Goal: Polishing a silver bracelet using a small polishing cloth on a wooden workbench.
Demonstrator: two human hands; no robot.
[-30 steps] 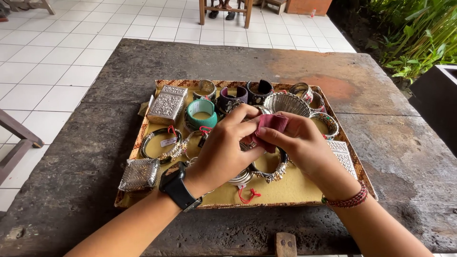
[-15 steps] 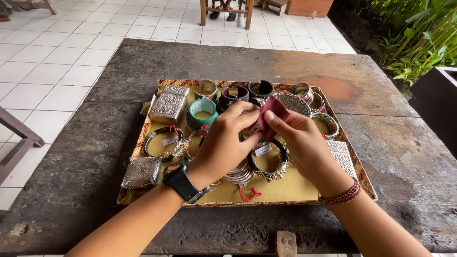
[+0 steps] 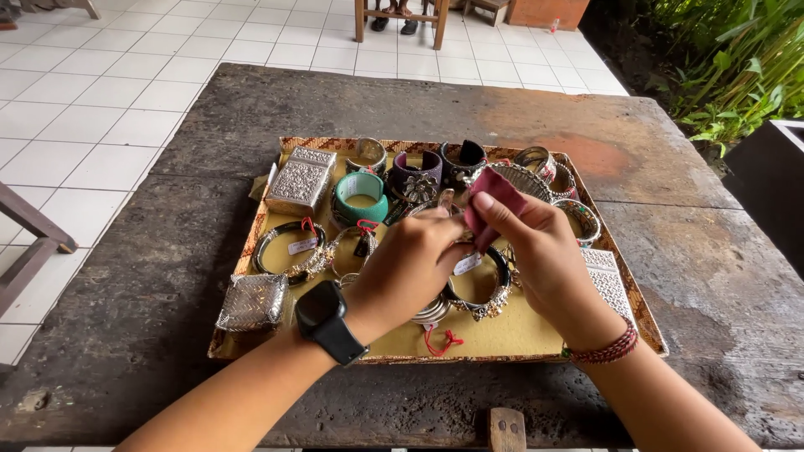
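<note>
Pink polishing cloth [image 3: 494,205] sits pinched in your right hand [image 3: 548,259] at frame centre, above the woven tray [image 3: 641,305] on the table [image 3: 251,109]. Your left hand [image 3: 410,264] grips a thin silver bangle [image 3: 446,201]. Rubbing appears under way; other bracelets remain untouched.

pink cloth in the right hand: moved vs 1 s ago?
Yes. The pink cloth has risen toward the tray's far side: it was level with the teal bangle and now sits beside the silver mesh bangle, pinched by the right hand.
</note>
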